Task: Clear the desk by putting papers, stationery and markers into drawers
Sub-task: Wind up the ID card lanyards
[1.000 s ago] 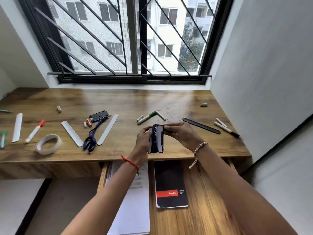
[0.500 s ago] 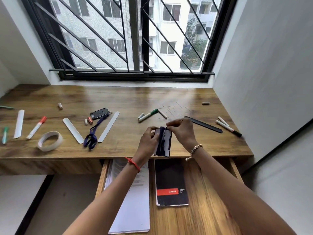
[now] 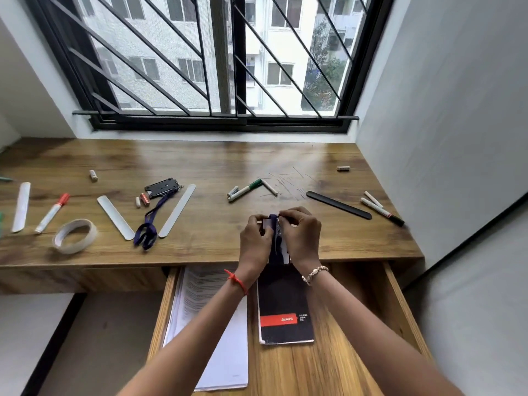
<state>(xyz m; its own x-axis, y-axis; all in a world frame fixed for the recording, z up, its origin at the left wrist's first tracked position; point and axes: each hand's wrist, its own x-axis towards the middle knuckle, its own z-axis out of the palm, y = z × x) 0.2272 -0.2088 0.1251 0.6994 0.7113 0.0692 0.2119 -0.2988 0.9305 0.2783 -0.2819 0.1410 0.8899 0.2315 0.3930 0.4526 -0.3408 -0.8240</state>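
Both my hands hold a small dark card holder with a blue lanyard wrapped round it (image 3: 277,243), just above the desk's front edge. My left hand (image 3: 255,240) grips its left side and my right hand (image 3: 300,238) pinches its top right. Below them an open wooden drawer (image 3: 397,295) holds a stack of printed papers (image 3: 217,338) and a black notepad with a red label (image 3: 284,307). On the desk lie a green-capped marker (image 3: 245,190), a red-capped marker (image 3: 53,212), a black-tipped marker (image 3: 381,211), a tape roll (image 3: 75,236) and another card holder with a blue lanyard (image 3: 155,212).
The wooden desk (image 3: 200,164) also carries white flat strips (image 3: 115,217), a black flat strip (image 3: 338,204), small batteries (image 3: 144,199) and scattered staples near the middle. A barred window stands behind it and a white wall closes the right side.
My hands have drawn the card holder slightly nearer the drawer and closed in more tightly around it, wrapping the lanyard. The camera has tilted down a little.
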